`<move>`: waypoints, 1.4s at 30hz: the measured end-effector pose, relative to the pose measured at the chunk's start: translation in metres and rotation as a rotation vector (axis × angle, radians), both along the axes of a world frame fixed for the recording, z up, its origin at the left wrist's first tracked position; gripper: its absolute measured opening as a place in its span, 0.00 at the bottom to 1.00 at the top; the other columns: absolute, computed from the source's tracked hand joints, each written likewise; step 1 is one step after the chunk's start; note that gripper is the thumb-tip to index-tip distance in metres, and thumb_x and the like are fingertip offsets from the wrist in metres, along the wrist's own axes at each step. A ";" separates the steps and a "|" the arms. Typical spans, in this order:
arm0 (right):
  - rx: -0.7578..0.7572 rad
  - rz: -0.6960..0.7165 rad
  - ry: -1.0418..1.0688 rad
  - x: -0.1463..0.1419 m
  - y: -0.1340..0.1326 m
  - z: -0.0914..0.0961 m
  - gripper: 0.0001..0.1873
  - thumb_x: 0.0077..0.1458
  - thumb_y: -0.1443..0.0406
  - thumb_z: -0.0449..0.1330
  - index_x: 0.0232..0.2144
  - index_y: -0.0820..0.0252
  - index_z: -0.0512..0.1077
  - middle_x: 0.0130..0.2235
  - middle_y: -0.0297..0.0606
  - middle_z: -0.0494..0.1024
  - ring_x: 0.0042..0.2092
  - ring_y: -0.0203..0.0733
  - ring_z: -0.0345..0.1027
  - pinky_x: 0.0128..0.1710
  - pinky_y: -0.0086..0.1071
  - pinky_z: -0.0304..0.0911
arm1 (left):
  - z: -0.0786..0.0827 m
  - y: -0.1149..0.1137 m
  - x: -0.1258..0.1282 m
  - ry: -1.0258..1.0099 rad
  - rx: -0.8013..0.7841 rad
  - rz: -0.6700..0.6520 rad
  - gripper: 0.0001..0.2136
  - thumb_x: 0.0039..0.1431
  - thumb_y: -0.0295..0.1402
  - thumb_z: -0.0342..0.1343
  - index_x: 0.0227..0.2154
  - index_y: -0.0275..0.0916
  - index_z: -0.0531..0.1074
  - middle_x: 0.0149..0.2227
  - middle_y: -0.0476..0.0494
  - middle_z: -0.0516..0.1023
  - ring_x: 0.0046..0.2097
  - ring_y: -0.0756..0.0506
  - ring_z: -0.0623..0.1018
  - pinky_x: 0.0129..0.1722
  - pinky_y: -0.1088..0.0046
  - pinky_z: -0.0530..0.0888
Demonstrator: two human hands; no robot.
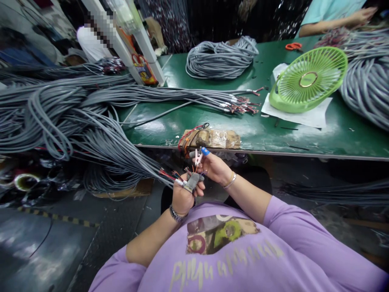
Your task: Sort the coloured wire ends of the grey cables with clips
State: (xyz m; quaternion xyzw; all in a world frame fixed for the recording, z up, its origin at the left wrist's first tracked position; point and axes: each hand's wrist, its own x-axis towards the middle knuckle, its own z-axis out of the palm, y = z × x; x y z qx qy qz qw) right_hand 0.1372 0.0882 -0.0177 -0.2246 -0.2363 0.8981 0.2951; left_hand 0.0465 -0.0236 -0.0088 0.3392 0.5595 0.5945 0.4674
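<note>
In my left hand (184, 196), closed with dark grey wrapping on its fingers, is the end of a grey cable (178, 182) with thin coloured wires fanning out. More cable ends with bare red and dark wires (166, 174) lie just left of it. My right hand (215, 168) is pinched close above, a blue cover (205, 151) on one fingertip. At its fingers shows a small pale pink forked piece (198, 157), too small to name. Fine orange wires run between the two hands. Both hands are just off the table's front edge.
A tape-wrapped block (217, 138) with red and black leads sits at the green table's (158, 129) edge. Bundled grey cables (60, 105) cover the left. Behind are a cable coil (220, 59), a green fan (310, 79) and orange-handled scissors (293, 46). Another person's arm (331, 25) is far right.
</note>
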 end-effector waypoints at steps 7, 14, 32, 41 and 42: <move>-0.016 -0.085 0.001 -0.009 -0.001 -0.009 0.25 0.53 0.45 0.58 0.27 0.62 0.72 0.29 0.37 0.74 0.25 0.32 0.61 0.24 0.27 0.61 | 0.000 0.010 0.004 -0.003 0.040 0.041 0.16 0.53 0.46 0.59 0.25 0.36 0.70 0.21 0.48 0.77 0.17 0.54 0.71 0.13 0.81 0.59; -0.031 -0.068 -0.020 -0.016 0.002 -0.008 0.29 0.48 0.40 0.58 0.24 0.61 0.69 0.22 0.33 0.70 0.21 0.33 0.61 0.22 0.28 0.60 | -0.005 0.014 0.004 -0.022 0.038 0.043 0.15 0.53 0.45 0.60 0.28 0.36 0.71 0.21 0.48 0.77 0.17 0.54 0.71 0.14 0.81 0.59; -0.082 0.022 0.113 -0.006 -0.001 -0.005 0.26 0.57 0.45 0.54 0.33 0.62 0.73 0.28 0.36 0.75 0.24 0.31 0.62 0.23 0.25 0.57 | -0.007 -0.002 -0.003 0.000 0.062 0.053 0.13 0.56 0.41 0.59 0.26 0.35 0.72 0.21 0.49 0.76 0.17 0.54 0.72 0.13 0.82 0.60; 0.101 -0.126 0.013 -0.008 -0.001 -0.011 0.25 0.56 0.46 0.56 0.28 0.64 0.73 0.27 0.36 0.73 0.25 0.31 0.60 0.23 0.25 0.57 | 0.004 0.008 0.001 -0.056 0.071 0.073 0.14 0.53 0.42 0.60 0.25 0.35 0.70 0.19 0.49 0.76 0.16 0.54 0.71 0.12 0.83 0.58; 0.095 -0.131 0.010 -0.009 -0.001 -0.013 0.26 0.56 0.45 0.55 0.28 0.64 0.73 0.27 0.37 0.74 0.25 0.31 0.60 0.23 0.25 0.57 | 0.004 0.009 0.001 -0.056 0.068 0.070 0.14 0.53 0.42 0.60 0.25 0.35 0.70 0.19 0.49 0.76 0.16 0.54 0.71 0.12 0.82 0.58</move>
